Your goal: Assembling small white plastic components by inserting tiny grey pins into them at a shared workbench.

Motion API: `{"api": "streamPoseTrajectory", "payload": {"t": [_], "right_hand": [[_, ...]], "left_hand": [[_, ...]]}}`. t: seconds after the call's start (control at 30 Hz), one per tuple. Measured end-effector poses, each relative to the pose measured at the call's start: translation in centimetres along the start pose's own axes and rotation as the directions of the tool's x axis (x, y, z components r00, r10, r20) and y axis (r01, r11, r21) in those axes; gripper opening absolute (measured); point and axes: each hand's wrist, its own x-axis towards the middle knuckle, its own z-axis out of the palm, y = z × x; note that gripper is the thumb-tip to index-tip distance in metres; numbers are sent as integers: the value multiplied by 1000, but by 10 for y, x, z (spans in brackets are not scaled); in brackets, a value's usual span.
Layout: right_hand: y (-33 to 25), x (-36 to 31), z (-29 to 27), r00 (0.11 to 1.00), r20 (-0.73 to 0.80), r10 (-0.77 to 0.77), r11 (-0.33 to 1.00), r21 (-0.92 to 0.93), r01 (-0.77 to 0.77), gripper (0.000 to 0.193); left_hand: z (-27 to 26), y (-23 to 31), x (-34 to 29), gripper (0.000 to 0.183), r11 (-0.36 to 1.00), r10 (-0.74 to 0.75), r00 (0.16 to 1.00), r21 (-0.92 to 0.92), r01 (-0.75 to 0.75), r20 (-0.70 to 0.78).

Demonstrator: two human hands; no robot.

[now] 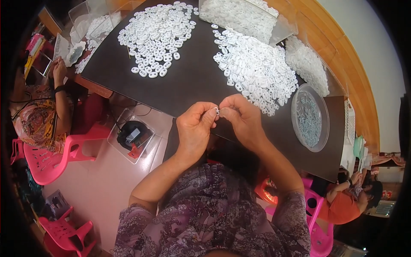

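In the head view, the left hand point(195, 128) and the right hand point(246, 122) meet at the near edge of a dark table point(192, 77); their thumbs and forefingers close narrowly on a small white piece point(217, 112), which sits between the fingertips; whether the right fingers pinch anything besides it, I cannot tell; beyond the hands lie a left pile of white two-holed pieces point(156, 36) and a right pile of white pieces point(257, 64); to the right stands a round clear dish point(324, 122) holding small grey-blue parts point(309, 122).
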Motion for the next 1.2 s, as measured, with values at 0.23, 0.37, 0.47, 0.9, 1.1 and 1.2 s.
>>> {"api": "streamPoseTrajectory", "payload": {"t": [0.23,0.37,0.47,0.9,1.1,1.2], "right_hand": [[6,-2,9,999,-37,7,994,-111,-11,5],[17,-4,17,997,-78,8,997,-79,-14,6],[21,-5,16,994,-90,-67,991,-119,56,7],[10,-2,3,997,-74,-28,994,-108,20,8],[-3,1,-8,994,8,110,985,132,-110,12],[0,3,-6,992,8,123,983,134,-123,10]], "left_hand": [[6,-4,0,5,987,97,992,134,-86,-78],[2,-6,-3,9,988,53,997,148,-45,-47],[3,-5,-3,9,995,40,998,92,-35,-58],[9,3,5,9,998,24,1000,63,-23,-19],[7,4,9,9,996,-58,998,-75,56,-30],[9,4,9,9,996,-58,998,-71,56,-35]]}}
